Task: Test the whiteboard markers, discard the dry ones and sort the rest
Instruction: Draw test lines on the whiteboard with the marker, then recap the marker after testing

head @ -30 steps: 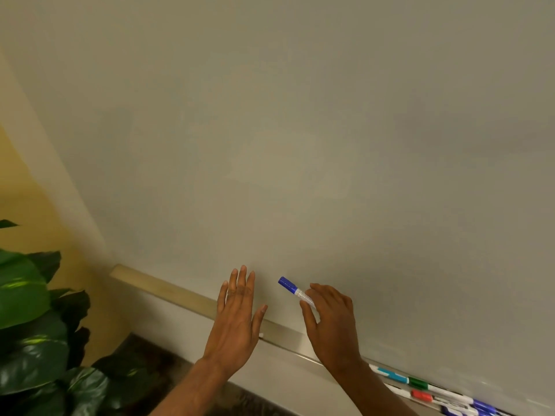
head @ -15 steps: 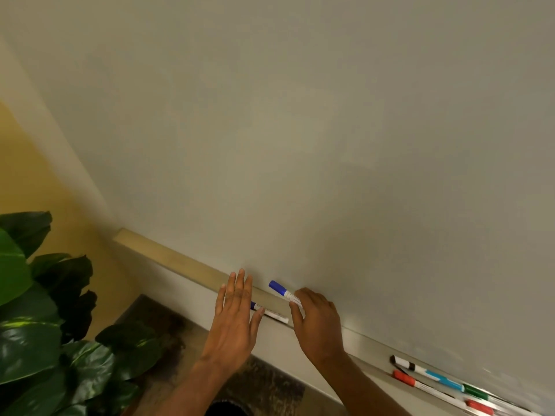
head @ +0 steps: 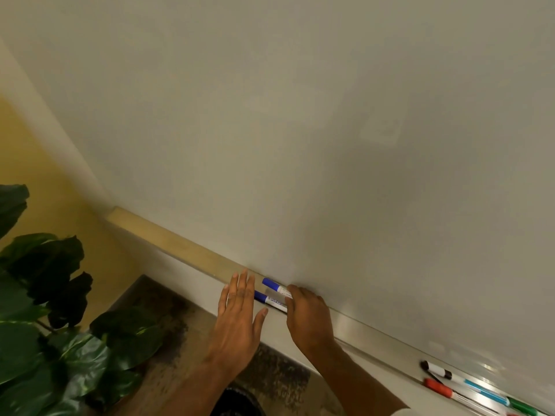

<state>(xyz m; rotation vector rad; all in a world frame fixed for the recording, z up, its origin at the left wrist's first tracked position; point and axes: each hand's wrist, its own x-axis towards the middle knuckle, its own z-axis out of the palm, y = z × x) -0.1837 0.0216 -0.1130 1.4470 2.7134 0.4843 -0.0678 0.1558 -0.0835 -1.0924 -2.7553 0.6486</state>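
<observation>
A dark-leaved plant (head: pixel 45 295) stands by the yellow wall (head: pixel 45 163) above mottled dark floor (head: pixel 168 313).

The light is dim and warm, turning the large white wall-mounted whiteboard (head: pixel 300 115) a dull grey-beige, with a broad soft shadow across its middle right and a streak of glare at lower right where it meets the silver metal marker tray (head: pixel 360 328). Glossy highlights sit on the large-leaved dark green plant (head: pixel 99 352) at lower left, its upper leaves near black. The frame is soft and tilted, the board's left edge bows, and the print on the blue-capped white marker (head: pixel 274 288) pinched in the right hand (head: pixel 309 322) blurs beyond reading.
</observation>
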